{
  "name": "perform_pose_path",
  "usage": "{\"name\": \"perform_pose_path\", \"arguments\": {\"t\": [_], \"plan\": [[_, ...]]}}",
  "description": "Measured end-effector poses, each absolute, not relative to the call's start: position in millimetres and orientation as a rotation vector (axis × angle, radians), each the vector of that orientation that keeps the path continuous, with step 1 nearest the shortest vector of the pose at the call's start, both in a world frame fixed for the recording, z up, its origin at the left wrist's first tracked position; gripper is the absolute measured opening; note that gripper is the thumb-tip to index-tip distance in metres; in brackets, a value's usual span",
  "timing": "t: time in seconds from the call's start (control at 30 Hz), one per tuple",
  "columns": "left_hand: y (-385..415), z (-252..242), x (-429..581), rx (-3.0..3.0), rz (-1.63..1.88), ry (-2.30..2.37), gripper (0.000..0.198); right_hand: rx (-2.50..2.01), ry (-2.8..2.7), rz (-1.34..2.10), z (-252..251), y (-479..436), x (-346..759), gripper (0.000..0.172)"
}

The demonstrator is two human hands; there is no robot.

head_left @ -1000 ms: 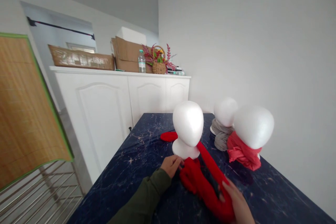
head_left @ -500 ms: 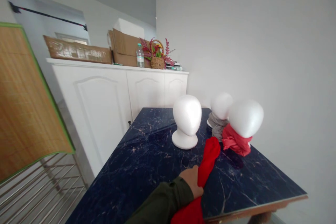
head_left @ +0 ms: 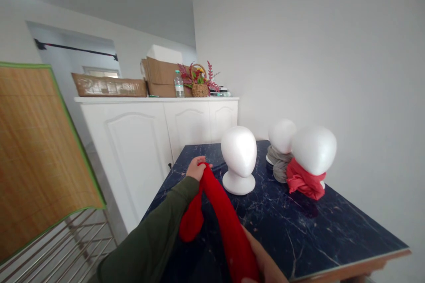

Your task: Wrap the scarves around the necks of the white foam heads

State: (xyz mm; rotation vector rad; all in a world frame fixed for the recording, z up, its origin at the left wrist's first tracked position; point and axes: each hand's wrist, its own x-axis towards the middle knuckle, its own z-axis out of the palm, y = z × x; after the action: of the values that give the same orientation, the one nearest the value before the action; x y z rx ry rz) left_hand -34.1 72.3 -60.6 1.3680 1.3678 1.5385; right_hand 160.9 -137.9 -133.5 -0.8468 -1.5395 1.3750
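Observation:
A bright red scarf [head_left: 224,210] stretches in a folded strip from my left hand down to the bottom of the view. My left hand [head_left: 198,167], in a dark green sleeve, is closed on it left of the bare white foam head [head_left: 239,154]. One end of the scarf hangs below that hand. Partly cut off by the lower edge, my right hand [head_left: 265,258] grips the near stretch of the scarf. The foam head stands upright on the dark marbled table [head_left: 275,212], with neither hand touching it.
At the table's right, one foam head [head_left: 314,150] wears a coral-red scarf [head_left: 306,180] and another [head_left: 282,136] a grey scarf [head_left: 280,166]. White cabinets [head_left: 136,141] line the back, bearing cardboard boxes [head_left: 162,77], a bottle [head_left: 179,84] and a flower basket [head_left: 199,89]. A metal rack [head_left: 83,239] stands left.
My left hand has moved up and left, carrying the red scarf to the left side of the bare foam head. My right hand has come into view at the bottom. The camera has tilted.

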Motion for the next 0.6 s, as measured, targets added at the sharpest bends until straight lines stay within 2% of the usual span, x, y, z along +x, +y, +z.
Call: {"name": "perform_pose_path", "arguments": {"t": [0.13, 0.23, 0.3, 0.4, 0.43, 0.53, 0.6], "plan": [[119.2, -50.6, -28.0, 1.582, 1.584, 1.432, 0.033, -0.844, -1.786, 1.038, -137.2, -85.6, 138.7, 0.068], [140.1, -61.2, -26.7, 1.784, 1.494, 1.469, 0.028, -0.886, -1.967, 0.974, -147.0, -62.2, 128.8, 0.065], [144.3, -79.6, -27.8, 1.884, 1.384, 1.502, 0.03, -0.913, -2.013, 0.915, -154.6, -53.1, 126.7, 0.054], [141.6, -114.0, -34.5, 1.944, 1.27, 1.605, 0.036, -1.032, -1.878, 0.718, -163.8, -36.9, 131.7, 0.021], [140.2, -123.8, -38.2, 1.943, 1.254, 1.647, 0.038, -1.101, -1.775, 0.64, -165.9, -28.4, 135.8, 0.016], [137.7, -140.7, -49.0, 1.954, 1.33, 1.795, 0.041, -1.255, -1.436, 0.396, -169.7, 7.5, 154.1, 0.014], [134.8, -142.5, -49.4, 2.01, 1.471, 1.85, 0.042, -1.266, -1.308, 0.228, -171.1, 35.6, 167.7, 0.029]]}}
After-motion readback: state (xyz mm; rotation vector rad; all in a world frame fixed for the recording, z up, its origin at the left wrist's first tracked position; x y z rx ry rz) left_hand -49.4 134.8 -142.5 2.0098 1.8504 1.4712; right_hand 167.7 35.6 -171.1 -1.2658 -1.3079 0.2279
